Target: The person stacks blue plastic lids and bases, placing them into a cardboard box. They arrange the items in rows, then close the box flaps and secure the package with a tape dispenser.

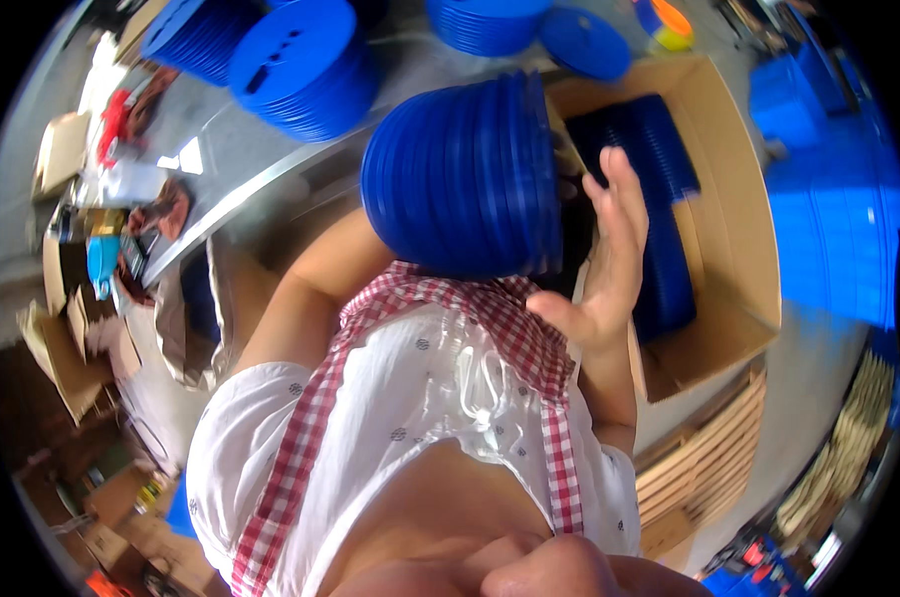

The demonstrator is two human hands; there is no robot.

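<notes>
A thick stack of blue round discs [460, 179] is tipped on its side in front of my body, raised in the air. My left forearm runs up to its left end and behind it, so the stack hides my left hand; it appears to be carrying the stack. Off the stack's right end, my right hand [614, 249] is open, thumb spread and fingers stretched upward. It seems apart from the discs. Just beyond that hand, an open cardboard box [743, 199] has more dark blue discs [664, 269] standing in rows along its near side.
On the grey table [400, 65] stand more blue disc stacks [300, 70], with a loose blue disc [586, 44] beside them. Large blue containers [838, 219] are at the right. A wooden slatted pallet [703, 458] lies below the box. Cardboard pieces [62, 348] clutter the left.
</notes>
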